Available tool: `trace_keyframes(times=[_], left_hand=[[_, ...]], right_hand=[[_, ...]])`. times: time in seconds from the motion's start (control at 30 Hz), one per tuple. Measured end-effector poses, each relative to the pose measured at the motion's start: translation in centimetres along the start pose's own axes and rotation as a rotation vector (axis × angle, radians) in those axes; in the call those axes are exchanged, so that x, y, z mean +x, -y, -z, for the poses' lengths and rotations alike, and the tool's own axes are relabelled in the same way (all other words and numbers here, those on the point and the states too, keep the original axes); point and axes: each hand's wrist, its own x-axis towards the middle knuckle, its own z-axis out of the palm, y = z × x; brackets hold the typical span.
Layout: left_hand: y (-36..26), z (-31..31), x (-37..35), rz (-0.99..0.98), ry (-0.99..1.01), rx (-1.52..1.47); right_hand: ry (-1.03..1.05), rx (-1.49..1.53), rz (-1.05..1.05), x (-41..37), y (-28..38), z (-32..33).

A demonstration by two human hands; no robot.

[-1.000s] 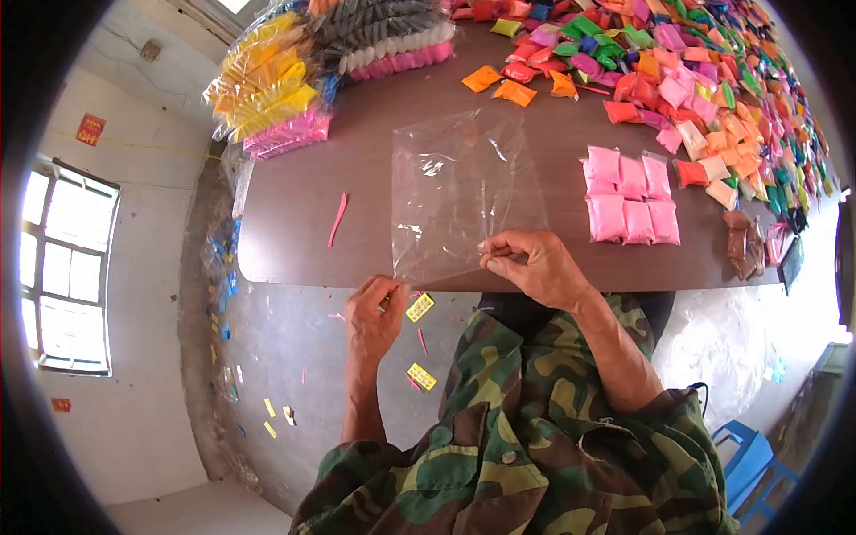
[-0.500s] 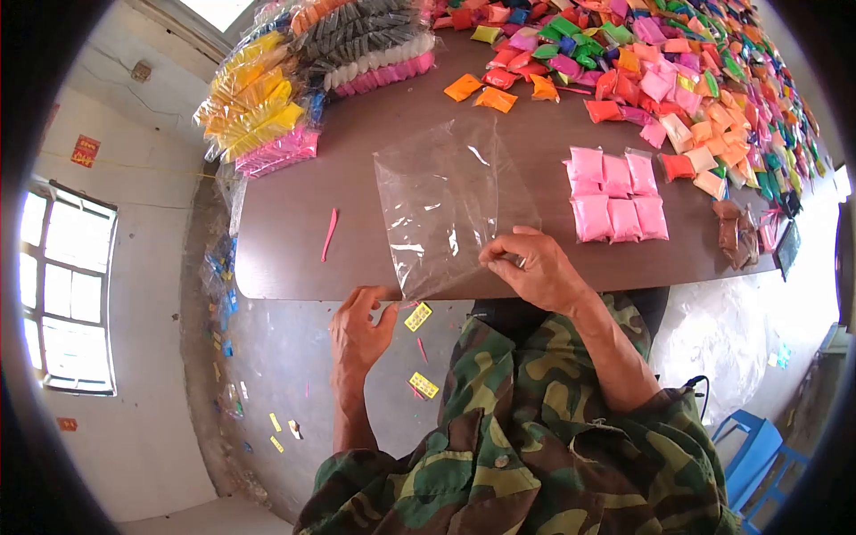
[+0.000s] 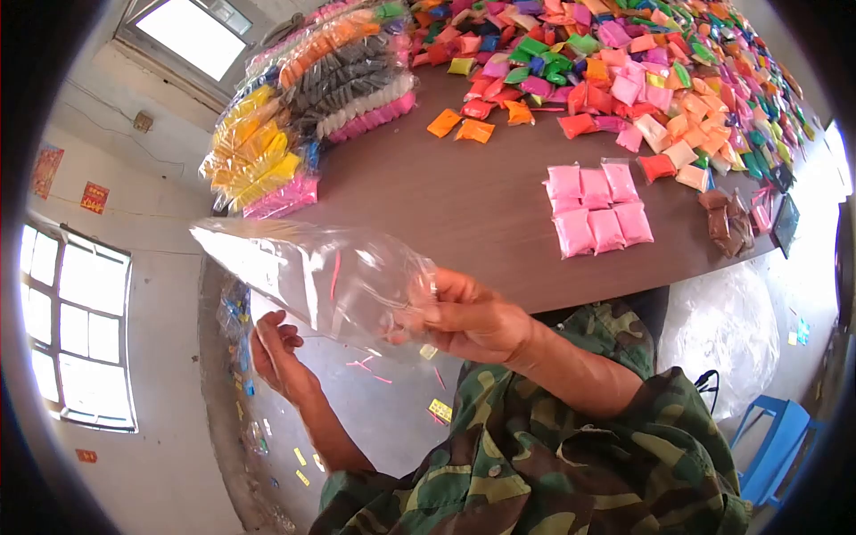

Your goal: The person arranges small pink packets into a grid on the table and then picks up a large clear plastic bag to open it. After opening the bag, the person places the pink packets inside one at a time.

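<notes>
My right hand (image 3: 481,319) grips one end of a clear plastic bag (image 3: 267,259), with its fingers wrapped round the film. The bag stretches out to the left above the table's front edge, puffed wide in the middle. A thin red strip (image 3: 335,276) shows through the film. My left hand (image 3: 281,352) is below the bag's far end, apart from it, fingers loosely bent and holding nothing. To the right, two rows of pink packets (image 3: 591,230) lie together on the brown table (image 3: 464,201).
A heap of small coloured packets (image 3: 615,80) covers the back right. Bagged stacks of yellow, black and pink packets (image 3: 348,89) stand at the back left. Brown packets (image 3: 727,223) lie near the right edge. Scraps litter the floor; a blue stool (image 3: 771,446) stands at lower right.
My right hand has lifted the bag off the tabletop and swung it leftward, and it now looks puffed out. My left hand has moved left and away from the bag's edge. The view has tilted slightly.
</notes>
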Motion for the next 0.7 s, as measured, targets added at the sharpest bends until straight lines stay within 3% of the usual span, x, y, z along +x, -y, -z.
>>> trace_keyframes(times=[0.07,0.17,0.2,0.33,0.43,0.53,0.57,0.63,0.7], left_hand=[[-0.8,0.2,0.0,-0.004,-0.026,0.064],[-1.3,-0.5,0.4,-0.065,0.010,0.097],[-1.9,-1.4,0.0,-0.077,0.001,0.110],[-2.8,-2.1,-1.4,-0.092,0.077,0.179],[-2.8,-2.5,-1.9,-0.091,0.144,0.166],[-2.6,-3.9,-2.1,-0.085,0.178,0.091],[-0.6,-3.2,-1.5,-0.133,0.229,0.022],[-0.5,-4.2,-1.7,-0.158,0.245,-0.013],[-0.1,-5.2,-1.7,-0.002,0.315,-0.061]], right_hand=[[0.113,0.049,0.025,-0.4,1.0,-0.2],[-0.065,-0.002,0.034,-0.3,2.2,2.0],[0.028,0.073,0.045,-0.6,2.5,1.6],[-0.112,-0.166,0.085,-1.1,4.2,2.8],[-0.084,-0.365,0.127,-1.3,5.6,3.0],[-0.010,-0.760,0.126,-0.4,8.3,-1.7],[-0.096,-0.907,-0.011,-0.7,9.3,-4.2],[0.074,-1.239,0.167,-0.4,10.2,-7.5],[0.004,-1.252,0.251,-1.8,11.7,-9.7]])
